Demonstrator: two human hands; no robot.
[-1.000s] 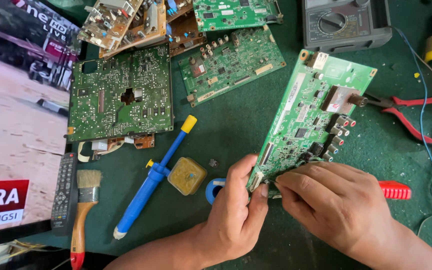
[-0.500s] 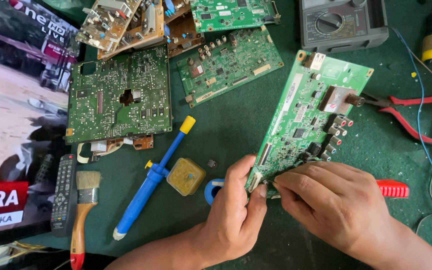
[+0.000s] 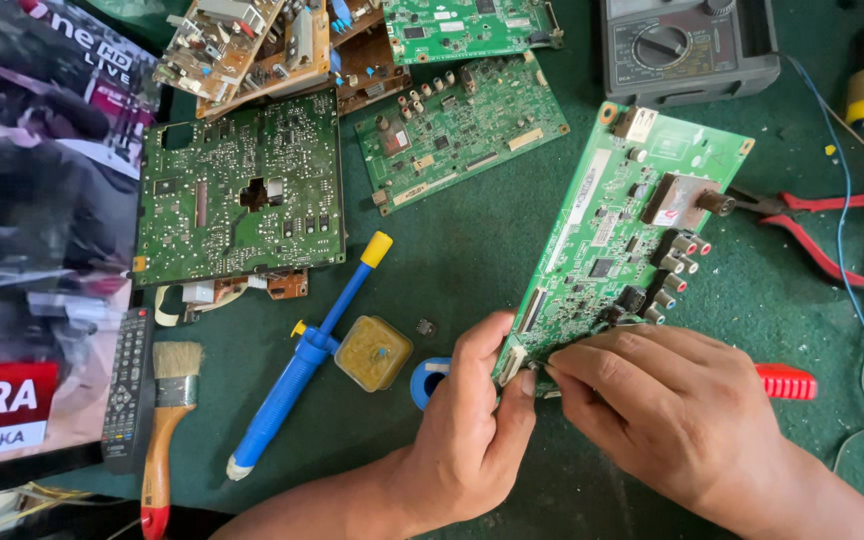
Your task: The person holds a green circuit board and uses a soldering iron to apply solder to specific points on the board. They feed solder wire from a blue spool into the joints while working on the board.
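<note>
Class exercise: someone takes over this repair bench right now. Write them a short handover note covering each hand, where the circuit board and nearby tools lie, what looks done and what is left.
Left hand: pinches the near bottom corner of the green circuit board, thumb at its edge.
Right hand: fingertips meet the same corner, working at a small connector; what it grips is hidden.
Board: tilted, the near corner held up, its far end towards the multimeter.
Nearby: blue desoldering pump, yellow paste tin, brush, red pliers, a red handle behind the right hand.
Done: board picked out from the other boards.
Left: the corner work looks unfinished; tools lie unused.
</note>
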